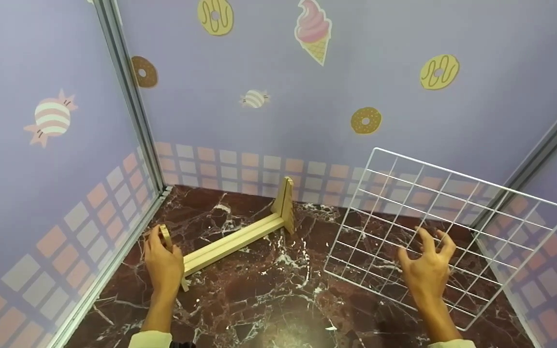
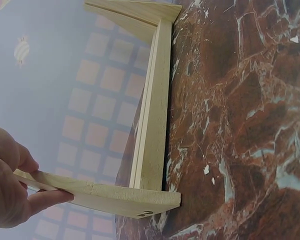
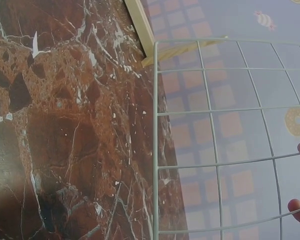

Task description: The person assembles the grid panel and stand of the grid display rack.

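A pale wooden stand (image 1: 240,241) lies on the marble-patterned surface, made of a long grooved beam with an upright end board on each end. My left hand (image 1: 162,258) pinches the top of the near end board (image 2: 115,199) between thumb and fingers; two small dark holes show low on that board in the left wrist view. The far end board (image 1: 285,208) stands close to the back wall. On the right, my right hand (image 1: 426,270) holds a white wire grid panel (image 1: 472,179) by its inner wires, tilted up off the surface. Fingertips (image 3: 296,205) curl at the wires in the right wrist view.
The dark red marble-patterned surface (image 1: 269,299) is bounded by a lilac back wall (image 1: 278,130) with sweet motifs and checks. Side walls (image 1: 12,193) meet it at metal corner posts (image 1: 131,96). The grid's left edge is apart from the stand.
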`<action>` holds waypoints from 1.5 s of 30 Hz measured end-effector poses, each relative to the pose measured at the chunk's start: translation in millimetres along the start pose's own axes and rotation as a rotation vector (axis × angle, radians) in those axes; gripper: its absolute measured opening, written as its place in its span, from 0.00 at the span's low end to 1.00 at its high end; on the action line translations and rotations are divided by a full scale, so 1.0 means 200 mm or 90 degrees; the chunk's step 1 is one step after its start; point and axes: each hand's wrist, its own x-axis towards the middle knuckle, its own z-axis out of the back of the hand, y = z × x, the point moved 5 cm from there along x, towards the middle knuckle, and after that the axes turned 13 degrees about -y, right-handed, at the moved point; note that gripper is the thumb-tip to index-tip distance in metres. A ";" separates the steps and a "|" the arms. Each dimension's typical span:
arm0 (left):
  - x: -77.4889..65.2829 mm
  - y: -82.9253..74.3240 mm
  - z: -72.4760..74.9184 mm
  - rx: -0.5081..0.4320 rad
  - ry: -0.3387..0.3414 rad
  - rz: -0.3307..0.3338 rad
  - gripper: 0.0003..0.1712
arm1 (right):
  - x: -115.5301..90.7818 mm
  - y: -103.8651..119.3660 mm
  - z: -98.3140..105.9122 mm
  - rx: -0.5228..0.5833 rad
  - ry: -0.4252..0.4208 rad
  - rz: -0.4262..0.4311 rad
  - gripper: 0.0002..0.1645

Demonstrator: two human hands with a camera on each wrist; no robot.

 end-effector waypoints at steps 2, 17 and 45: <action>0.00 0.00 0.00 -0.001 -0.001 -0.002 0.37 | 0.00 0.00 0.00 -0.002 -0.001 0.001 0.34; -0.03 -0.02 -0.04 -0.001 0.035 0.010 0.39 | 0.01 0.00 0.00 -0.001 -0.002 0.014 0.35; -0.04 -0.06 -0.20 -0.019 0.117 -0.026 0.41 | 0.01 0.01 0.00 -0.003 0.004 0.010 0.34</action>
